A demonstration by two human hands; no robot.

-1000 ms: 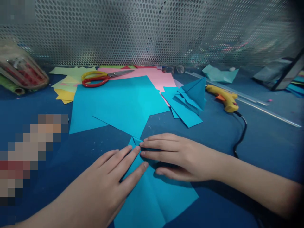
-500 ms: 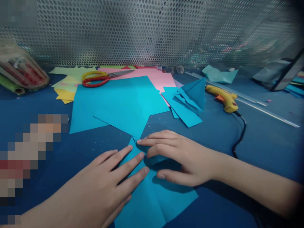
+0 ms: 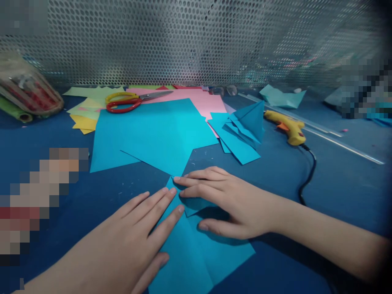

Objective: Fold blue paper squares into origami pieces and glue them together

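A blue sheet of paper (image 3: 196, 253), partly folded with creases, lies flat in front of me. My left hand (image 3: 137, 230) rests on its left side, fingers stretched out and tips near the folded upper point. From the right, my right hand (image 3: 226, 200) touches the same upper point with its fingertips; its thumb is spread apart over the paper. A folded flap shows beneath the right fingers, partly hidden by them. Just beyond the point lies a larger blue sheet (image 3: 147, 134), its near corner close to my fingertips.
Scissors (image 3: 124, 104) with red and yellow handles lie on coloured paper. A folded blue paper piece (image 3: 241, 130) sits beside a yellow glue gun (image 3: 288, 126) with a black cord. A plastic jar (image 3: 30, 87) stands left; a perforated metal panel (image 3: 183, 45) closes off the back.
My right fingertips have slid slightly left towards the paper's upper point. The left fingers have drawn closer together and shifted a little left.
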